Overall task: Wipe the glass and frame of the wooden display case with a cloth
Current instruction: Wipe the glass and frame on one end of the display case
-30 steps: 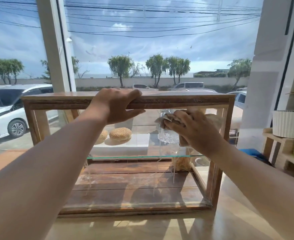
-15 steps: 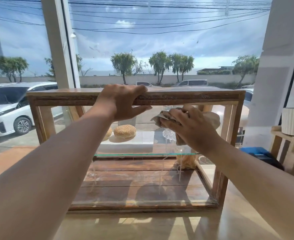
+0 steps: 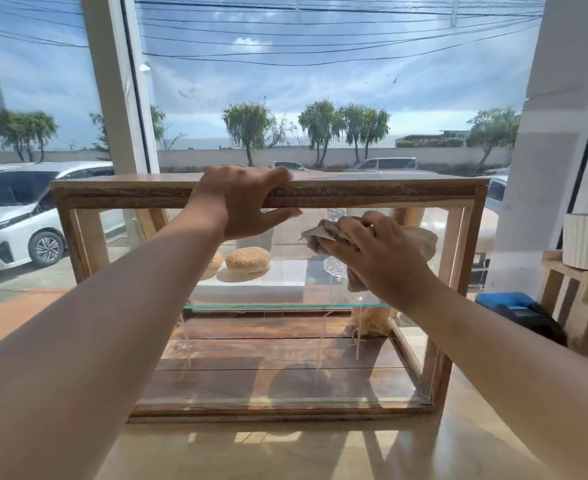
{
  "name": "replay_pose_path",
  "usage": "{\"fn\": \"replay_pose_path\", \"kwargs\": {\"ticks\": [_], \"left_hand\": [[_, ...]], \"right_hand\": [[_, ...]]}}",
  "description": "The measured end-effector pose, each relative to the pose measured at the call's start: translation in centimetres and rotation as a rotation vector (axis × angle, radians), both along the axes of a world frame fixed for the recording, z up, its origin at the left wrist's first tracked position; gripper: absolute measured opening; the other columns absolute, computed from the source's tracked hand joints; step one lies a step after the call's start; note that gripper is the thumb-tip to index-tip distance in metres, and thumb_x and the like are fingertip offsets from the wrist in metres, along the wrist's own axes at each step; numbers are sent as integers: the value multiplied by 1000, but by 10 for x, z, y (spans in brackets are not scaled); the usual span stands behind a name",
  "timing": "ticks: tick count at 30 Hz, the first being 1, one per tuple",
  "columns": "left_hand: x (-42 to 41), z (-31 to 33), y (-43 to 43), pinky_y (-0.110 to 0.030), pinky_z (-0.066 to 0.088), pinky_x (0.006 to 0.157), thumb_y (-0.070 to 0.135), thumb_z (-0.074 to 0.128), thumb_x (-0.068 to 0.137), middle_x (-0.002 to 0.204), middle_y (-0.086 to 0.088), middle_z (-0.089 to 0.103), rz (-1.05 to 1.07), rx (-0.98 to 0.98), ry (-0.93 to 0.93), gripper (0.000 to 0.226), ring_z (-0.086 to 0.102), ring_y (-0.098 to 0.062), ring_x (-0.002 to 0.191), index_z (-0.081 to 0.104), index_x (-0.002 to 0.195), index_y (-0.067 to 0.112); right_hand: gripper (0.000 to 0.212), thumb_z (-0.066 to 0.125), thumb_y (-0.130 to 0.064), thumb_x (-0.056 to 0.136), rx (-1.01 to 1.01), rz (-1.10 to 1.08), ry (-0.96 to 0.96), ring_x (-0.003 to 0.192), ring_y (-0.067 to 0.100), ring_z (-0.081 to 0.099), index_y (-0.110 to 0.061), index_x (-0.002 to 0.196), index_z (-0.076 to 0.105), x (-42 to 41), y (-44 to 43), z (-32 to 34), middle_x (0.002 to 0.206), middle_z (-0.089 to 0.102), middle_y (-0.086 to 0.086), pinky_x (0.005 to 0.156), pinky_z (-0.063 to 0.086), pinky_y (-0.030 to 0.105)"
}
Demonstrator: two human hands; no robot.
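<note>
A wooden display case (image 3: 382,194) with glass sides stands on the counter before a big window. My left hand (image 3: 240,199) grips its top front rail, fingers over the top and thumb under the rail. My right hand (image 3: 375,252) holds a crumpled beige cloth (image 3: 420,240) against the upper right part of the front glass (image 3: 285,358). Inside, a sesame bun (image 3: 248,259) lies on a white slab on the glass shelf (image 3: 268,307), with a second bun partly hidden behind my left forearm.
A clear glass jar (image 3: 336,266) stands inside the case behind my right hand. A white ribbed pot (image 3: 587,242) sits on a wooden stand at the right, with a blue and black device (image 3: 517,308) below it. The pale counter (image 3: 285,452) stretches in front.
My right hand with the cloth has slid slightly down and to the right on the glass. My left hand keeps its hold on the top rail. The camera shifted a little.
</note>
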State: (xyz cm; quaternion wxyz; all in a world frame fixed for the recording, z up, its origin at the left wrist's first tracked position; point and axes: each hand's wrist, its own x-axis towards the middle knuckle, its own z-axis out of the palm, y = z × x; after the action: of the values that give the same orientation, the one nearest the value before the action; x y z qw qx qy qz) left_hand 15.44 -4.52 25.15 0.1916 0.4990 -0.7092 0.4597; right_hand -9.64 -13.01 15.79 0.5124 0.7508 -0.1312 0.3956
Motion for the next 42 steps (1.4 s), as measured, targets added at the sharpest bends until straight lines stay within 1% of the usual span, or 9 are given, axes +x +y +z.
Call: {"fn": "replay_pose_path", "kwargs": {"ticks": [5, 12, 18, 22, 28, 34, 37, 39, 42], "left_hand": [[-1, 0, 0, -30, 43, 59, 75, 32, 85, 98, 7, 69, 4, 12, 7, 59, 66, -25, 78, 48, 121, 31], [-2, 0, 1, -27, 38, 57, 74, 31, 85, 97, 7, 69, 4, 11, 1, 59, 65, -24, 75, 49, 120, 31], [-3, 1, 3, -31, 47, 61, 75, 30, 84, 99, 7, 68, 12, 32, 16, 59, 65, -24, 77, 47, 122, 32], [-4, 1, 3, -29, 43, 59, 74, 31, 85, 97, 6, 68, 3, 25, 8, 58, 65, -24, 75, 47, 120, 32], [-5, 0, 4, -29, 41, 60, 74, 31, 85, 98, 5, 68, 32, 28, 10, 57, 64, -24, 76, 46, 122, 33], [-6, 1, 5, -33, 48, 64, 74, 33, 85, 100, 6, 68, 34, 42, 33, 55, 64, -24, 79, 46, 120, 35], [-5, 1, 5, -34, 49, 65, 75, 33, 85, 101, 6, 68, 27, 42, 37, 55, 65, -25, 80, 47, 121, 35], [-5, 1, 5, -34, 47, 65, 75, 33, 84, 100, 6, 68, 28, 37, 38, 55, 65, -25, 79, 47, 120, 35], [-5, 0, 4, -31, 42, 63, 75, 31, 84, 100, 6, 68, 33, 27, 29, 57, 65, -25, 79, 47, 120, 35]], "right_hand": [[56, 59, -15, 85, 36, -29, 285, 102, 29, 43, -19, 138, 41, -27, -2, -27, 122, 44, 8, 78, 54, 40], [37, 59, -13, 95, 64, -12, -93, 96, 32, 46, -21, 131, 56, -24, -4, 6, 120, 43, 10, 79, 50, 44], [31, 36, -19, 105, 60, 4, 80, 101, 29, 44, -20, 132, 50, 5, 1, -38, 121, 49, 9, 79, 51, 40], [41, 60, -18, 89, 11, -30, 238, 104, 29, 43, -23, 128, 52, -48, -12, -58, 122, 45, 8, 81, 49, 39], [41, 58, -19, 92, 11, -67, -58, 101, 32, 43, -21, 132, 49, -50, -16, 5, 122, 43, 11, 78, 49, 43], [43, 19, -16, 109, 22, -5, 55, 97, 28, 44, -19, 132, 55, 0, 4, -31, 117, 45, 8, 74, 53, 40], [35, 46, -16, 100, 24, -13, 202, 103, 29, 44, -20, 135, 45, -31, -6, -58, 122, 44, 9, 76, 55, 41], [56, 70, -17, 82, 33, -35, 259, 104, 31, 44, -21, 131, 46, -58, -15, -56, 124, 44, 10, 75, 55, 42], [60, 75, -16, 79, 51, -58, 139, 102, 33, 45, -20, 131, 46, -71, -25, -27, 123, 45, 11, 76, 51, 43]]}}
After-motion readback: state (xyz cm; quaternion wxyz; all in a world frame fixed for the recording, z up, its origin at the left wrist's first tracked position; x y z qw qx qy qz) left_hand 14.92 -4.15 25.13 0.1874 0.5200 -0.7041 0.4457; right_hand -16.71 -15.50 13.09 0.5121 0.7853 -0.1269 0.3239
